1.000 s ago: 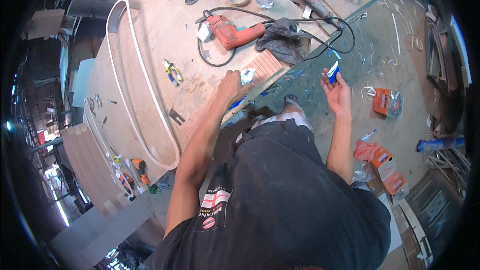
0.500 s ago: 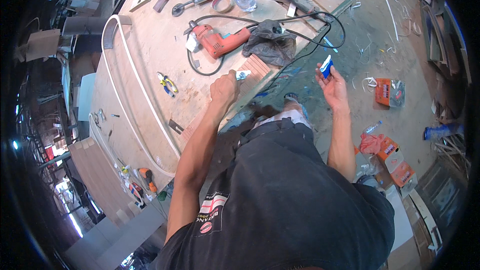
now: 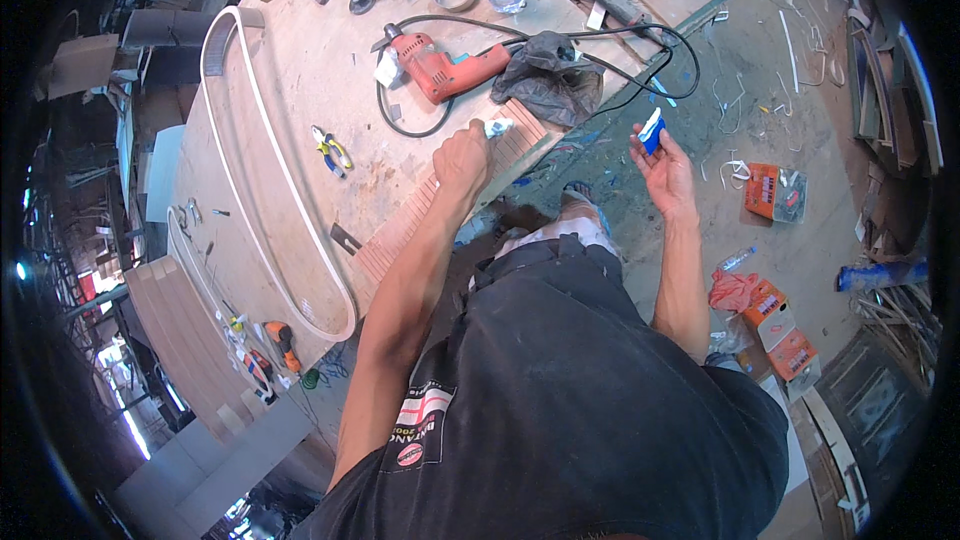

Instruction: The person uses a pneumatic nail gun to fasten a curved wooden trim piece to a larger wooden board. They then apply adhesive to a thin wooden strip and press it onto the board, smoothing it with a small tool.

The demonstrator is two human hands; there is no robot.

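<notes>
At 12 o'clock, the left hand [image 3: 462, 164] grasps a white-smeared piece [image 3: 498, 127] by the slats [image 3: 527, 117]; at 2, the right hand [image 3: 668, 176] grasps a blue piece [image 3: 652, 140]. Both pieces seem light, stiff, slick where smeared: hold clean edges.

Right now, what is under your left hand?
The grooved wooden strip shows on both sides of the left hand; whatever lies directly beneath the hand is covered.
</notes>
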